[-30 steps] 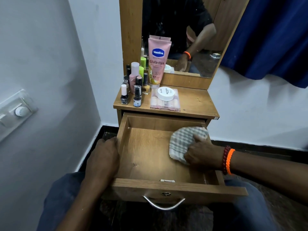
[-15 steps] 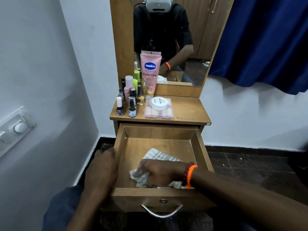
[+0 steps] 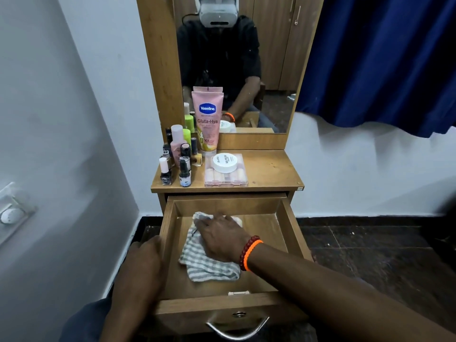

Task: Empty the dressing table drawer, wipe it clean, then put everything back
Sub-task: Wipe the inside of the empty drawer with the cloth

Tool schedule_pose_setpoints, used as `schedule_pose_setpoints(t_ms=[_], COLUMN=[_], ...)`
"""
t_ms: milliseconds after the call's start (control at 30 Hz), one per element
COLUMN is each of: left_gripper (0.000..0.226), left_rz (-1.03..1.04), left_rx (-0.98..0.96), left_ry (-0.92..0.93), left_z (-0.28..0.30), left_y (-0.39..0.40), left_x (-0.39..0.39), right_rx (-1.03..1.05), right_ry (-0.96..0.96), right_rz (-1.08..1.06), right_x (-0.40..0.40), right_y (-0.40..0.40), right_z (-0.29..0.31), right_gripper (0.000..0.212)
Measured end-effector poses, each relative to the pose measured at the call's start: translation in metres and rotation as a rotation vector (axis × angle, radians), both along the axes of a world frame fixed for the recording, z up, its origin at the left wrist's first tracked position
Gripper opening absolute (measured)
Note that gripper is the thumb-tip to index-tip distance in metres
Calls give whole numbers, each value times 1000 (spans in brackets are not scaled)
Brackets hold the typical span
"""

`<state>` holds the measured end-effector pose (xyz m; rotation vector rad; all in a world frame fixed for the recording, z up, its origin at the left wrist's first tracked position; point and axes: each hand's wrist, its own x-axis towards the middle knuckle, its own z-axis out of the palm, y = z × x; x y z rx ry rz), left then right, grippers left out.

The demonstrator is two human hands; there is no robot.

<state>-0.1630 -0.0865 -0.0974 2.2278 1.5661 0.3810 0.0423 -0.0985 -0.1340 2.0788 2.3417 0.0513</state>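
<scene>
The drawer [image 3: 291,233] stands pulled out and emptied, its bottles [image 3: 176,159] and pink tube [image 3: 207,119] waiting on the tabletop behind it, so wiping is under way and the refill remains. Inside it, toward its left wall, the right hand [image 3: 222,236] presses flat, fingers spread, on the striped cloth [image 3: 207,267], whose length runs front to back. The left hand [image 3: 145,257] rests on the drawer's left edge; its grip I cannot tell.

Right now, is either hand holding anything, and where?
Right hand presses flat on the checked cloth, over its upper part. Left hand rests on the drawer's left wall.

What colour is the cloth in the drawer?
The cloth is grey and white checked, seen best in the head view.
</scene>
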Motion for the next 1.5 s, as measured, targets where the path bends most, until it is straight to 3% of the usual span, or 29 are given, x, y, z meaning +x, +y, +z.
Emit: schedule_pose_setpoints(t_ms=[100,267,367,667,733,867,1200,1500], left_gripper=[32,31,34,35,35,33,25,16], left_rz=[-3,0,-8,9,11,-7,-2,-20], left_rx=[1,7,20,13,-6,21,7,9], left_ry=[17,34,41,65,81,70,12,-4], left_z=[0,-3,-3,-14,-18,-20,-17,-13], left_y=[0,4,3,12,17,18,17,11], left_x=[0,1,1,2,0,-2,-3,-1], right_rx=[15,-66,-96,-82,-41,11,-115,-334], right_ry=[95,77,181,183,240,296,199,224], right_rz=[-201,-471,-593,-460,-489,-609,-718,-754], right_x=[12,38,52,42,46,57,62,46], right_y=[-11,-33,-40,-40,-38,-39,-33,-83], right_z=[14,23,24,24,22,19,43,40], right_gripper=[29,26,27,26,21,30,34,39])
